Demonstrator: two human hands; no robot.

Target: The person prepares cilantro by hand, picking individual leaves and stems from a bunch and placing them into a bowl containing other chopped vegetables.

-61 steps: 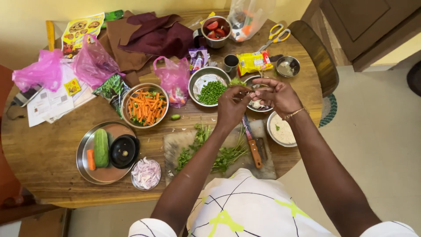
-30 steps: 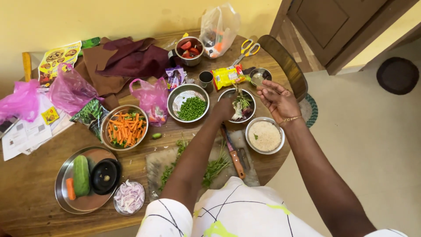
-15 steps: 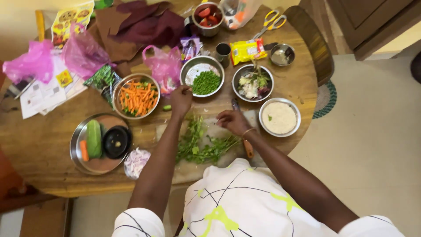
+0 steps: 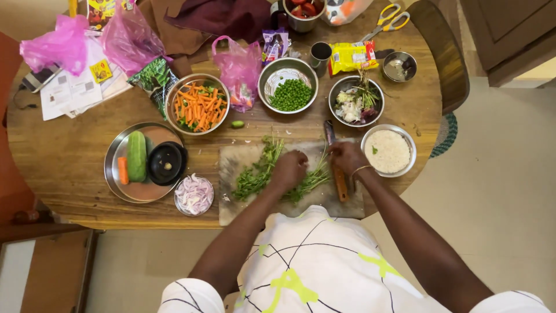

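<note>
Tomato pot (image 4: 304,13): cut off by top edge. Knife (image 4: 336,168): handle partly hidden under right hand (image 4: 347,157).

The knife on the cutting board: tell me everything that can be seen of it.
The knife has a brown, wood-looking handle and a dark blade. It lies flat along the right side of the pale, worn cutting board, handle toward the person, blade tip pointing away past the board's far edge toward the bowl of scraps. The right hand rests over its middle, hiding where blade meets handle; whether it has closed a grip on it cannot be told. Green herbs lie to its left under the left hand.
</note>
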